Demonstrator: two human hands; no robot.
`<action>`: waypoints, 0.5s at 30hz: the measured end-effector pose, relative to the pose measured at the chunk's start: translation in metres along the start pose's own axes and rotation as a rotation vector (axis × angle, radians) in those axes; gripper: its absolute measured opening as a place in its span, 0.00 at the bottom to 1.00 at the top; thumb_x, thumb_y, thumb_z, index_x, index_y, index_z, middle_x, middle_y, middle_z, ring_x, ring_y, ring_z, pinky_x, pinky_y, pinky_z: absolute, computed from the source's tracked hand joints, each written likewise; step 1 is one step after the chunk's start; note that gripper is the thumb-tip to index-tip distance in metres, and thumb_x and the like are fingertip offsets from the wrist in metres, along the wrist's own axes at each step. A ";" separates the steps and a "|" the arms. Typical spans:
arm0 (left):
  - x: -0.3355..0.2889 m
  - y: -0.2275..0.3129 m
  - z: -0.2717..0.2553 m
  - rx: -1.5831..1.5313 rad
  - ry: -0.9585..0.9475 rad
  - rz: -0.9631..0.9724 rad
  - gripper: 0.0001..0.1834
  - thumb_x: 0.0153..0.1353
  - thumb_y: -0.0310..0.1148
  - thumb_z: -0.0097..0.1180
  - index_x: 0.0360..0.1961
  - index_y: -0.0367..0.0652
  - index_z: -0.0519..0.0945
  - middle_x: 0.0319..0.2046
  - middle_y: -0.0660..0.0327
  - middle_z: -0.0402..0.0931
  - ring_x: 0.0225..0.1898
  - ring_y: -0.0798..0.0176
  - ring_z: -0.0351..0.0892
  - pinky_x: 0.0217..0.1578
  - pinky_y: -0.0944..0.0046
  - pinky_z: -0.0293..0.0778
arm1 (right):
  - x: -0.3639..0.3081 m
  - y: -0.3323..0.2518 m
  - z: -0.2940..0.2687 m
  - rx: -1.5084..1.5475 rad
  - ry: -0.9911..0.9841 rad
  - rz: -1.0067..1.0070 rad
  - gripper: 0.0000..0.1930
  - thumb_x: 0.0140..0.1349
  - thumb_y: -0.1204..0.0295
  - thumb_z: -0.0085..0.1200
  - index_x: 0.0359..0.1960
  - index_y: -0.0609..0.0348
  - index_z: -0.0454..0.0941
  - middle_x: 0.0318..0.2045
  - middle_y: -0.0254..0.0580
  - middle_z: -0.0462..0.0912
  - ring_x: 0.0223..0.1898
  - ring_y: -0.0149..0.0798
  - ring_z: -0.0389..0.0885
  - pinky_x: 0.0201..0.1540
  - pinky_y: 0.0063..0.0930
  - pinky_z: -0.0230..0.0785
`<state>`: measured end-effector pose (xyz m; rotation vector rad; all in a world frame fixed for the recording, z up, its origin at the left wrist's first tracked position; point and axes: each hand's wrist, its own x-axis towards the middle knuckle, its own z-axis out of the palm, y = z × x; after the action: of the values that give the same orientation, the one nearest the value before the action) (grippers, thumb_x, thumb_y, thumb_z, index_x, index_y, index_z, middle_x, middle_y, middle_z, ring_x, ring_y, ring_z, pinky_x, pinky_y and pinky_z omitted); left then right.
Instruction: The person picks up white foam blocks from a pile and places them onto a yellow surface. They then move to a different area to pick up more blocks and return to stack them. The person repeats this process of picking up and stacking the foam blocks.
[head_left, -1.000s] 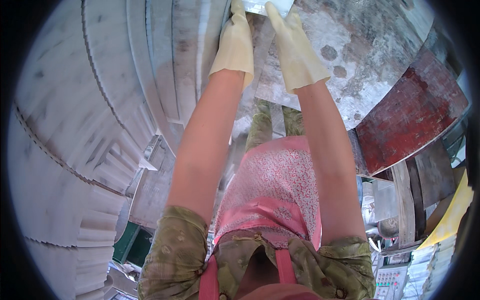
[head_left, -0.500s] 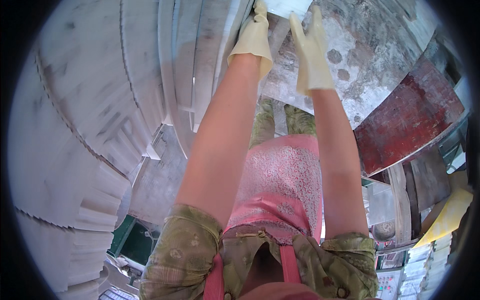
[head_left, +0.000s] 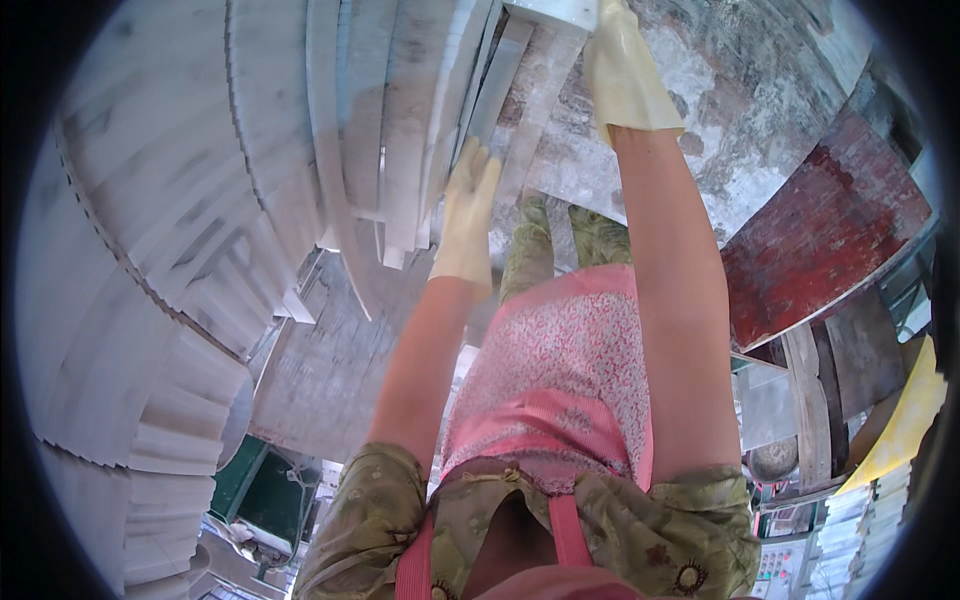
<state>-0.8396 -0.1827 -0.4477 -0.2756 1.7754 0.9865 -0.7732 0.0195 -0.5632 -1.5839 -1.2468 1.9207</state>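
Observation:
Pale cream rubber gloves cover both hands. My left hand (head_left: 468, 215) is stretched forward over the narrow grey-white strips, its fingers extended and slightly blurred, with nothing visible in it. Nearest to its fingertips is a long pale strip (head_left: 497, 85). At the top edge, my right hand (head_left: 627, 75) is beside the end of a white slab (head_left: 560, 10). The fingers of that hand run up to the picture's edge, so their grip is hidden. Only the near edge of the slab shows.
Stacked pale slabs and strips (head_left: 160, 180) fill the left side. A stained grey board (head_left: 730, 110) lies ahead, with a worn red panel (head_left: 830, 230) to the right. Below left stands a green bin-like box (head_left: 265, 490); a yellow sheet (head_left: 895, 420) hangs at right.
My left hand has come off the white slab and drawn back toward me and to the left. My right hand has moved farther forward, to the slab's right end.

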 end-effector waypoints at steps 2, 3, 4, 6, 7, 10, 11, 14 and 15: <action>-0.001 0.005 -0.002 0.042 -0.013 -0.010 0.42 0.72 0.48 0.54 0.76 0.32 0.57 0.75 0.47 0.58 0.78 0.55 0.55 0.75 0.59 0.48 | -0.013 -0.007 -0.005 -0.046 -0.018 -0.014 0.36 0.74 0.47 0.47 0.72 0.64 0.64 0.70 0.57 0.68 0.75 0.46 0.59 0.75 0.39 0.53; -0.003 0.006 -0.005 0.060 -0.018 -0.030 0.42 0.72 0.48 0.54 0.76 0.32 0.57 0.75 0.47 0.59 0.77 0.55 0.55 0.75 0.59 0.48 | -0.019 -0.016 -0.006 -0.071 -0.023 -0.012 0.36 0.74 0.47 0.47 0.72 0.64 0.64 0.70 0.56 0.69 0.75 0.45 0.59 0.75 0.39 0.53; -0.004 0.006 -0.006 0.066 -0.010 -0.035 0.41 0.72 0.48 0.54 0.76 0.32 0.58 0.75 0.46 0.60 0.77 0.55 0.56 0.75 0.59 0.48 | -0.028 -0.026 -0.009 -0.101 -0.029 -0.016 0.36 0.74 0.47 0.47 0.72 0.63 0.64 0.69 0.56 0.69 0.75 0.45 0.59 0.75 0.39 0.53; 0.000 0.001 -0.009 0.097 -0.017 0.011 0.40 0.71 0.48 0.55 0.75 0.32 0.60 0.73 0.46 0.62 0.77 0.54 0.57 0.75 0.59 0.50 | -0.044 -0.049 -0.016 -0.138 -0.028 -0.048 0.36 0.74 0.46 0.47 0.71 0.63 0.65 0.68 0.56 0.71 0.75 0.45 0.60 0.74 0.39 0.54; 0.003 -0.005 -0.010 0.104 -0.021 0.042 0.40 0.71 0.48 0.55 0.74 0.32 0.61 0.73 0.45 0.63 0.76 0.54 0.58 0.74 0.59 0.50 | -0.055 -0.057 -0.024 -0.158 -0.024 -0.051 0.36 0.74 0.46 0.47 0.71 0.63 0.66 0.68 0.56 0.71 0.74 0.44 0.60 0.74 0.39 0.54; 0.014 -0.032 -0.018 0.146 0.020 0.038 0.38 0.68 0.45 0.58 0.73 0.34 0.65 0.70 0.46 0.67 0.74 0.52 0.63 0.72 0.58 0.56 | -0.070 -0.066 -0.060 -0.169 -0.023 -0.013 0.36 0.74 0.46 0.47 0.70 0.63 0.67 0.67 0.55 0.73 0.74 0.43 0.62 0.74 0.38 0.55; 0.022 -0.042 -0.021 0.221 0.055 0.010 0.37 0.67 0.44 0.58 0.72 0.33 0.66 0.69 0.46 0.69 0.73 0.52 0.65 0.71 0.57 0.58 | -0.074 -0.061 -0.078 -0.163 -0.015 0.030 0.36 0.74 0.46 0.47 0.70 0.63 0.67 0.66 0.55 0.74 0.74 0.43 0.62 0.74 0.38 0.55; 0.042 -0.075 -0.025 0.426 0.160 0.110 0.35 0.64 0.40 0.61 0.69 0.34 0.70 0.66 0.44 0.72 0.69 0.50 0.71 0.67 0.57 0.64 | -0.092 -0.028 -0.128 -0.115 -0.060 0.213 0.35 0.74 0.45 0.47 0.69 0.63 0.68 0.65 0.54 0.76 0.73 0.42 0.63 0.73 0.38 0.56; 0.046 -0.084 -0.024 0.509 0.192 0.205 0.35 0.62 0.39 0.62 0.68 0.34 0.71 0.65 0.41 0.73 0.67 0.47 0.72 0.66 0.57 0.66 | -0.101 -0.011 -0.136 -0.119 -0.083 0.364 0.34 0.73 0.46 0.49 0.69 0.62 0.70 0.63 0.53 0.78 0.71 0.42 0.66 0.73 0.38 0.57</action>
<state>-0.8252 -0.2420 -0.5257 0.1407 2.1943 0.6278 -0.6200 0.0057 -0.4911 -1.9208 -1.1891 2.1827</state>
